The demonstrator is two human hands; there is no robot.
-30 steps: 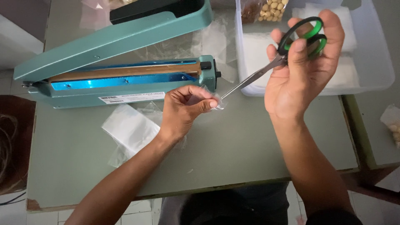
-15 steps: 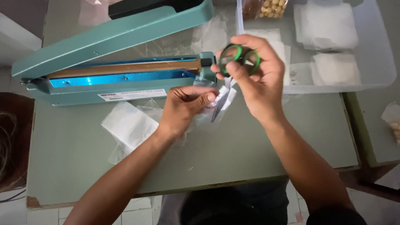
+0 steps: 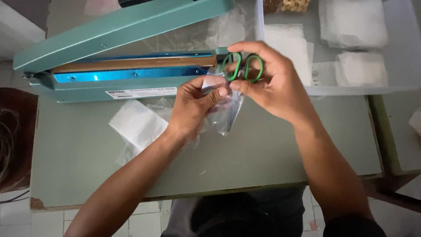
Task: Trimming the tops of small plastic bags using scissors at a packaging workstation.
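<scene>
Scissors (image 3: 242, 67) swung in, gripped by right hand (image 3: 272, 85), blades hidden; left hand (image 3: 193, 109) fingertips pinch the clear bag (image 3: 226, 116) just beside them.

green-handled scissors (image 3: 242, 66), small clear bag (image 3: 223, 112), held

Both hands meet over the middle of the grey-green table (image 3: 263, 162), and the near half of it, between the forearms and out to the right edge, lies bare enough for a hand to pass. Just behind the left hand (image 3: 193, 109) the teal heat sealer (image 3: 123, 83) blocks the way back, its raised lid (image 3: 118, 33) slanting overhead, while loose clear bags (image 3: 138, 125) lie on the table to the left of that wrist. Behind the right hand (image 3: 274, 85), which holds green-handled scissors (image 3: 242, 67), the wall of the clear plastic bin (image 3: 351, 90) closes off the far right.
</scene>
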